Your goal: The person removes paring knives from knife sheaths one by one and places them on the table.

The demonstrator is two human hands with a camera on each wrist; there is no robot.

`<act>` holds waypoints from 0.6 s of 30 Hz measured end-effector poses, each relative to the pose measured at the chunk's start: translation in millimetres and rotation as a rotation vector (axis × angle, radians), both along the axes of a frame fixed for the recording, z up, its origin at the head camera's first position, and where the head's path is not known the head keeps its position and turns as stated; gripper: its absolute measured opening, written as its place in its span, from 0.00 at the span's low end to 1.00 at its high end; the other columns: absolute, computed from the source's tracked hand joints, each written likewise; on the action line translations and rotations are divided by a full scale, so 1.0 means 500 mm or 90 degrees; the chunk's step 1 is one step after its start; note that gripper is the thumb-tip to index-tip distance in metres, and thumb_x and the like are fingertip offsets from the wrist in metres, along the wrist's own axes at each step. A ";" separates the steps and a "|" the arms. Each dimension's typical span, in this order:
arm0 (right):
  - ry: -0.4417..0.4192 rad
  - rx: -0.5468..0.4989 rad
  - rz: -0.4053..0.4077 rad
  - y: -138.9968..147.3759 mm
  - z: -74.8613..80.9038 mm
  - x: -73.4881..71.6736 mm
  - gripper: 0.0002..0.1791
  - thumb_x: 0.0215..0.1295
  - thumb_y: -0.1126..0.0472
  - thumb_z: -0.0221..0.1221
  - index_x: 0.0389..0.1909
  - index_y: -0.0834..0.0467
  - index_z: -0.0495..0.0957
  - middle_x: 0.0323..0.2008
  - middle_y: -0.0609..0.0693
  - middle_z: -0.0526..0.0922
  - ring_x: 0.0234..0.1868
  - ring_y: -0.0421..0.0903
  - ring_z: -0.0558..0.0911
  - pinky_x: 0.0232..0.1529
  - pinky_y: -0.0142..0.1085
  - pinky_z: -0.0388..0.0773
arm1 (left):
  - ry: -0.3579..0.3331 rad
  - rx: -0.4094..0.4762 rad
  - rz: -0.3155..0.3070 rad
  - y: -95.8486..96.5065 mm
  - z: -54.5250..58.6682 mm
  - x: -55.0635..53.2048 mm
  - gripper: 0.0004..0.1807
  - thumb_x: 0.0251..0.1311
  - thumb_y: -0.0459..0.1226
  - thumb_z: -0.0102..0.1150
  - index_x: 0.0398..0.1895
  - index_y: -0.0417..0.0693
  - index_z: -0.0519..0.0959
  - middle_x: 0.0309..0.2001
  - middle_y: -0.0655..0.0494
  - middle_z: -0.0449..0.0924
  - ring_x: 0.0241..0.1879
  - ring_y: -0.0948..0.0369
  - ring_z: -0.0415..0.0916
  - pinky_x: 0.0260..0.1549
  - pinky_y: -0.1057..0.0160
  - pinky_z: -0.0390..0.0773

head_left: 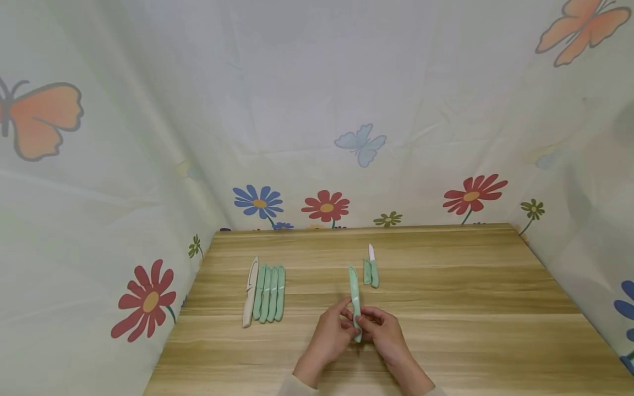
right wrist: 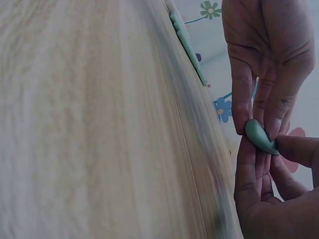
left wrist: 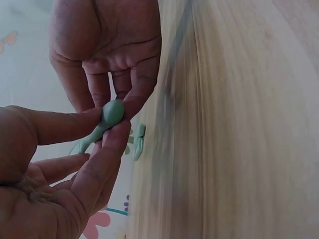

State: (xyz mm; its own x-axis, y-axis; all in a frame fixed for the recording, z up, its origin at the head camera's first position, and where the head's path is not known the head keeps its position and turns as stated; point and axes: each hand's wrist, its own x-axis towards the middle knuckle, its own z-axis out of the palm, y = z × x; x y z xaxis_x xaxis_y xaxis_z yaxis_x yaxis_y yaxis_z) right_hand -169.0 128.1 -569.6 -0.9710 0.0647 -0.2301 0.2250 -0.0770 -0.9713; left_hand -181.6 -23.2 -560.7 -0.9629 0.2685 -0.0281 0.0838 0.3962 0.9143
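A mint-green knife (head_left: 354,297) in a matching sheath points away from me, held above the table between both hands. My left hand (head_left: 333,331) pinches its handle from the left with thumb and fingers. From the right, my right hand (head_left: 383,333) pinches the same handle near its butt end. In the left wrist view the rounded butt of the knife handle (left wrist: 113,112) faces the camera, thumbs and fingertips of both hands around it. The right wrist view shows the handle end (right wrist: 260,137) between the two hands' fingertips.
A small green-handled paring knife (head_left: 374,269) with bare blade lies beyond my right hand, its green sheath (head_left: 367,272) beside it. On the left, several green knives (head_left: 269,294) lie in a row beside a larger cream knife (head_left: 250,294). A patterned curtain borders the wooden table (head_left: 455,275).
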 end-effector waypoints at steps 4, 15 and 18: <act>-0.002 0.000 -0.001 0.001 0.002 0.002 0.19 0.69 0.68 0.64 0.58 0.72 0.79 0.39 0.55 0.86 0.36 0.45 0.84 0.35 0.34 0.86 | -0.001 -0.001 -0.012 -0.005 -0.002 -0.003 0.39 0.56 0.24 0.70 0.74 0.46 0.71 0.45 0.56 0.80 0.40 0.65 0.83 0.33 0.70 0.83; -0.005 0.000 0.006 0.004 0.009 0.013 0.19 0.68 0.69 0.64 0.58 0.71 0.79 0.41 0.54 0.86 0.39 0.45 0.84 0.36 0.34 0.87 | -0.038 0.014 -0.053 -0.030 0.004 -0.024 0.31 0.68 0.36 0.63 0.74 0.44 0.70 0.50 0.54 0.82 0.47 0.61 0.84 0.39 0.65 0.84; -0.007 0.009 -0.001 0.004 0.009 0.014 0.19 0.67 0.68 0.65 0.57 0.70 0.80 0.40 0.54 0.85 0.39 0.45 0.84 0.35 0.34 0.86 | -0.041 0.041 -0.048 -0.033 0.003 -0.037 0.29 0.71 0.38 0.60 0.73 0.41 0.70 0.52 0.51 0.81 0.46 0.59 0.85 0.39 0.63 0.85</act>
State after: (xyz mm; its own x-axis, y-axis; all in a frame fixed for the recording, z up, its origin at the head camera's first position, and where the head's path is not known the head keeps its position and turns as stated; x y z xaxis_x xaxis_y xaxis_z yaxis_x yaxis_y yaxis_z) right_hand -161.9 130.1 -565.2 -0.9684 0.0696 -0.2396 0.2353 -0.0635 -0.9698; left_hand -200.0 -39.8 -559.0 -0.9369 0.3427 -0.0695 0.0515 0.3317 0.9420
